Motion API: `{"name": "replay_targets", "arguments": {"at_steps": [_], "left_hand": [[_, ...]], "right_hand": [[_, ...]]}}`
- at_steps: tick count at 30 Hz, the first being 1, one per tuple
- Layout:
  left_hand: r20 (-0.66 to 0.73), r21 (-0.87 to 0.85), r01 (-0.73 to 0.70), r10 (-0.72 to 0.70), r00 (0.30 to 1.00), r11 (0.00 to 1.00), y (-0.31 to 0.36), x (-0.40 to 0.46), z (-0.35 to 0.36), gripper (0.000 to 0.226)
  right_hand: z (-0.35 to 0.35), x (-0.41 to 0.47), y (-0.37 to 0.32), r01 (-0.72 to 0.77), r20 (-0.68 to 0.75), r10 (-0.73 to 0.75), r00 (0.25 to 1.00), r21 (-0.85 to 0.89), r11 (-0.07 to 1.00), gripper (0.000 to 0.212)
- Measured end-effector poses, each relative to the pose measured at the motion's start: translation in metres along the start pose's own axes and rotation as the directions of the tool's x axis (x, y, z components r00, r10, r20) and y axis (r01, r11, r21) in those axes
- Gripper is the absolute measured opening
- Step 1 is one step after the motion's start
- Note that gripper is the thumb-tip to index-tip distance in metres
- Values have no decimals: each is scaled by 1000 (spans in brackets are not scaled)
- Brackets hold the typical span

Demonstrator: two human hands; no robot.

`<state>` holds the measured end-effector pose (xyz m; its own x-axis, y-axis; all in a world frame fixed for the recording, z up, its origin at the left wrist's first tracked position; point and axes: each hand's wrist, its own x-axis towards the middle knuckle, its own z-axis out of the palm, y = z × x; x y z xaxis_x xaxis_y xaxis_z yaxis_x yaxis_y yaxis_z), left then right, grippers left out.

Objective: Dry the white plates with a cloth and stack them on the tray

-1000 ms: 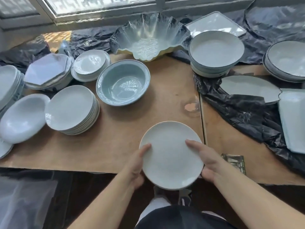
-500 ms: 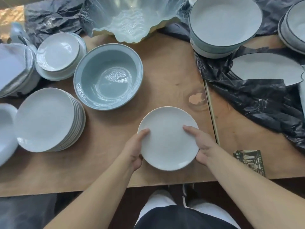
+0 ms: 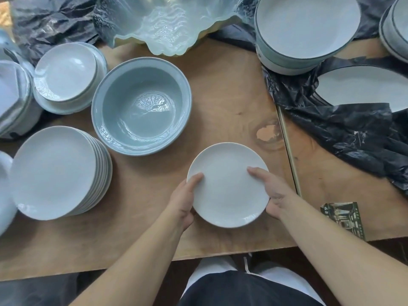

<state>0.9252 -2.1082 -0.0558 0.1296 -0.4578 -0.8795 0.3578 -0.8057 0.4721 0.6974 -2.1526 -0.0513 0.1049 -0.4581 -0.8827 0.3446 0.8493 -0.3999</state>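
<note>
Plate: a white plate (image 3: 228,184) sits face up near the front edge of the wooden table (image 3: 220,89), held between both hands; whether it rests on the wood or is lifted just above it cannot be told.
Left hand: the left hand (image 3: 184,200) grips the plate's left rim, thumb on the top face, fingers tucked under and out of sight.
Right hand: the right hand (image 3: 272,192) grips the right rim the same way, thumb lying across the top face.
Stack: a stack of white plates (image 3: 57,171) stands to the left, well apart from the held plate.
Bowl: a blue-grey bowl (image 3: 141,106) sits upright between the stack and the held plate, farther back.
Small dishes: a low pile of small dishes (image 3: 66,74) sits just left of the bowl.
Right side: black plastic sheeting (image 3: 344,129) lies crumpled there, partly covering a white dish (image 3: 362,87).
</note>
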Motion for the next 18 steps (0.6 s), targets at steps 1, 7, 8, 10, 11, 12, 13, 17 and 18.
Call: {"name": "replay_targets", "arguments": {"at_steps": [1, 7, 8, 10, 11, 12, 13, 17, 18], "left_hand": [[0, 1, -1, 1, 1000, 1000, 0, 1, -1, 57], [9, 26, 4, -4, 1000, 1000, 1, 3, -2, 53], [5, 45, 2, -2, 1000, 999, 1, 3, -3, 53], [-10, 76, -1, 2, 1000, 997, 3, 1, -4, 51], [-23, 83, 2, 0, 1000, 997, 3, 1, -4, 48], [-46, 95, 10, -6, 999, 995, 4, -1, -3, 45], [-62, 96, 13, -7, 998, 995, 5, -3, -3, 42], [-159, 137, -36, 58, 985, 990, 5, -18, 0, 39], [-204, 178, -74, 110, 973, 981, 4, -24, 3, 42]], "right_hand": [[0, 0, 0, -1, -2, 1, 1000, -3, 1000, 32], [-2, 6, 3, 19, -36, -20, 999, -51, 999, 40], [-2, 7, 3, 25, -39, -28, 999, -73, 997, 40], [-3, 8, 2, 40, -44, -47, 998, -145, 989, 39], [-5, 7, 2, 51, -47, -62, 997, -197, 979, 40], [-6, 6, 1, 61, -53, -77, 996, -258, 964, 43], [-7, 3, -1, 76, -55, -98, 994, -315, 946, 46], [-17, -3, -5, 135, -95, -201, 975, -469, 873, 58], [-19, -9, -6, 143, -102, -223, 970, -504, 852, 60]]}}
